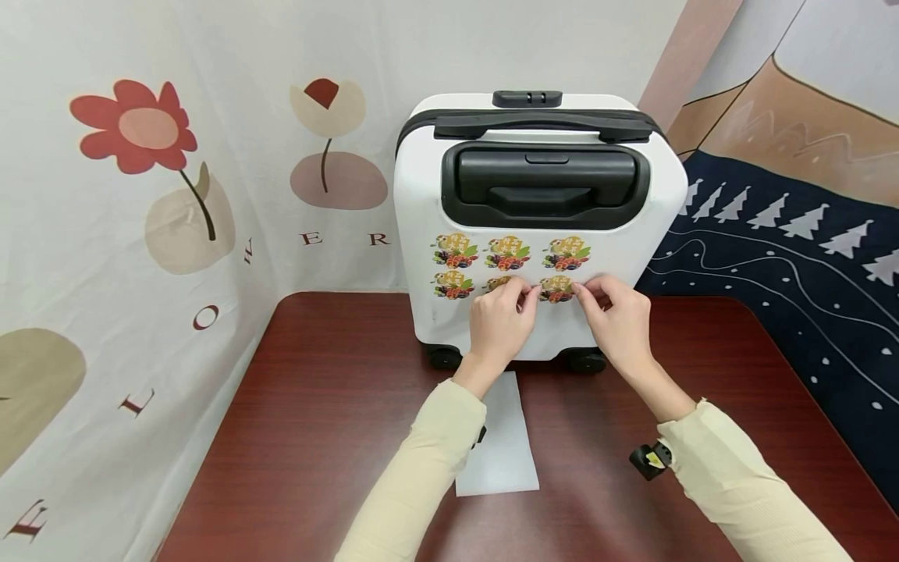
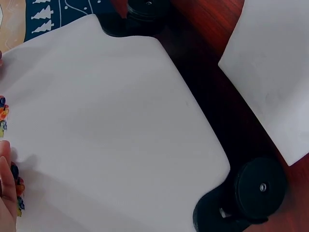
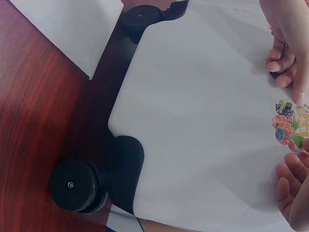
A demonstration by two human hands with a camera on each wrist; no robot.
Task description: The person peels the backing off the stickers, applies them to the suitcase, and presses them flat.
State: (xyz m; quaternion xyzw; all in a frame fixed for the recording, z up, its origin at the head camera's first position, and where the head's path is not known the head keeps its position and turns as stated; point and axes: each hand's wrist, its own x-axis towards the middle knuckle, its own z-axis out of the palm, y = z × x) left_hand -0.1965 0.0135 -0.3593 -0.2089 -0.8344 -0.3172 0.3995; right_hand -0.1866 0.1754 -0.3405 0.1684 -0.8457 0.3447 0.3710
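A white suitcase (image 1: pixel 492 332) stands on the table with colourful fruit stickers in two rows on its front. My left hand (image 1: pixel 500 318) pinches the left edge of the lower-right fruit sticker (image 1: pixel 557 289). At that sticker's right edge, my right hand (image 1: pixel 622 318) pinches with thumb and forefinger. The sticker is flat against or close over the suitcase shell. My left fingers partly cover the lower-middle sticker (image 1: pixel 497 282). In the right wrist view the held sticker (image 3: pixel 285 123) shows between both hands. The left wrist view catches only part of the left hand (image 2: pixel 7 188).
A white paper sheet (image 1: pixel 502 445) lies on the reddish-brown table (image 1: pixel 316 437) under my left forearm. The suitcase has black wheels (image 1: pixel 585 361) and a recessed black handle (image 1: pixel 548 179). Printed cloth (image 1: pixel 253 117) hangs behind and at the sides.
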